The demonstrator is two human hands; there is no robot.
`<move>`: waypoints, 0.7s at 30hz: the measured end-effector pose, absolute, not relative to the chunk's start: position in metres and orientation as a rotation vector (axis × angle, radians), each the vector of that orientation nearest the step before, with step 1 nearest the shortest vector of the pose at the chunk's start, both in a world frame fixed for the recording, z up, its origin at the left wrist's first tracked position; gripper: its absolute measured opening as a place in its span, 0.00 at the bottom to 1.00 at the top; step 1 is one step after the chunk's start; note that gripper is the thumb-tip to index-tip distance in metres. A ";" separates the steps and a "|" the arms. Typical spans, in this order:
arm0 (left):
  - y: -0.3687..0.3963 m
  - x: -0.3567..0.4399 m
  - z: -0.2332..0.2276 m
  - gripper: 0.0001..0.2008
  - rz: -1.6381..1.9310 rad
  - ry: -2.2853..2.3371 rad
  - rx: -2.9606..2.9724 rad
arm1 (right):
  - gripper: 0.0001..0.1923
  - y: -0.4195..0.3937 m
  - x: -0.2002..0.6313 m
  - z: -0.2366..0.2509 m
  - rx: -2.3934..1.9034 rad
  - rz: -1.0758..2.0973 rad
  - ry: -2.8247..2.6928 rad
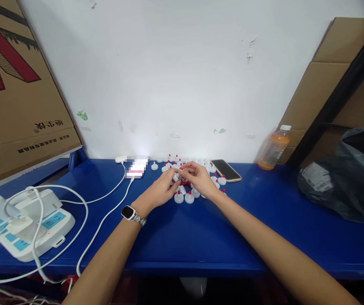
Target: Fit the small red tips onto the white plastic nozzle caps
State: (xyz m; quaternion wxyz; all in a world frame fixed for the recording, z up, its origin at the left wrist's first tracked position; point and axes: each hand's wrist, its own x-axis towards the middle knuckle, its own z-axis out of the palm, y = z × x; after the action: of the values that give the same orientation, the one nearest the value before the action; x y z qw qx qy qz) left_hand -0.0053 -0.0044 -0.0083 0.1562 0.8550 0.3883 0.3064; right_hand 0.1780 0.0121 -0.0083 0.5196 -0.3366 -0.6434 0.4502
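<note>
Both my hands meet over a scatter of small white caps with red tips point(189, 197) on the blue table point(175, 237). My left hand point(160, 191), with a watch on its wrist, pinches a small white cap point(176, 177) between its fingertips. My right hand point(198, 177) touches the same cap from the other side, fingers curled around it. Several more caps lie behind and beside my hands, toward the wall.
A phone point(226, 170) lies right of the caps; another device point(136, 167) charges on a white cable to the left. A white power strip point(26, 222) sits at the front left. An orange drink bottle point(274, 148), a dark plastic bag point(347, 173) and cardboard point(13, 93) flank the table.
</note>
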 end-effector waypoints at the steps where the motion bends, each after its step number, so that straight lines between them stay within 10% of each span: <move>1: -0.005 -0.005 -0.008 0.15 0.884 1.115 2.448 | 0.19 0.011 0.178 -0.008 -0.825 1.038 -1.566; 11: -0.010 -0.004 -0.004 0.15 0.880 1.111 2.518 | 0.15 0.001 0.184 0.002 -1.108 0.162 -2.150; 21: -0.015 -0.002 -0.001 0.13 0.900 1.067 2.517 | 0.14 0.001 0.179 0.001 -1.052 0.074 -2.177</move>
State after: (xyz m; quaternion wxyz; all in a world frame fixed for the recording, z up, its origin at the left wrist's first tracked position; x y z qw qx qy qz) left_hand -0.0018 -0.0153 -0.0006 0.1316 0.8669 0.3675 0.3099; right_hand 0.1787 0.0014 0.0007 0.3534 -0.4069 -0.8419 0.0285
